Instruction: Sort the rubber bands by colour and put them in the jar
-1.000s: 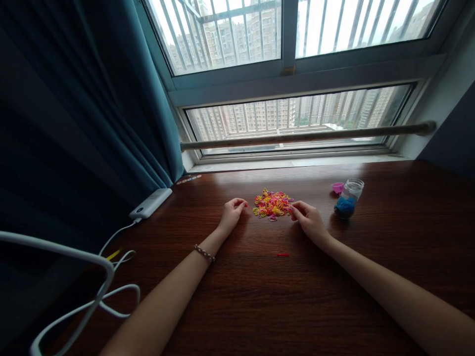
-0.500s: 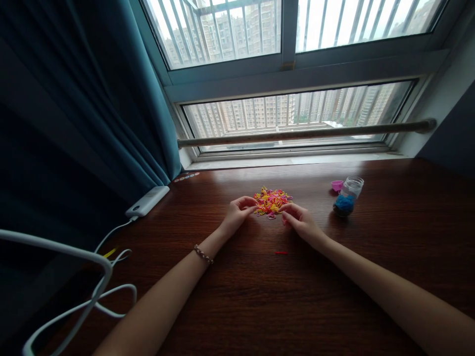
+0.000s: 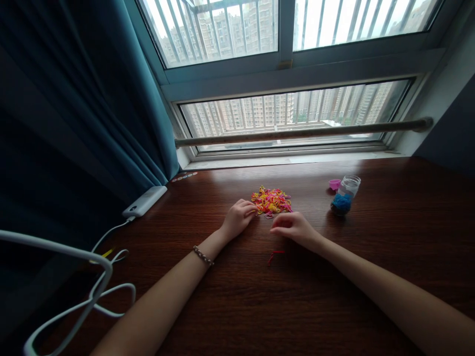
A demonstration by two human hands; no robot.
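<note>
Left hand (image 3: 239, 217): fingers curled, tips pinched at near-left edge of the heap of small pink, yellow and orange rubber bands (image 3: 271, 200); can't tell if a band is held. Right hand (image 3: 293, 227): loosely closed, palm down, just in front of heap, contents hidden. Small red rubber bands (image 3: 274, 254) lie on dark wooden table (image 3: 260, 306) near right hand. Clear glass jar of blue bands (image 3: 343, 198) well right.

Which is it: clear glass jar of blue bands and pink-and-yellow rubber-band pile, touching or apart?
Apart. Head view shows bare wooden table between glass jar and rubber-band pile.
</note>
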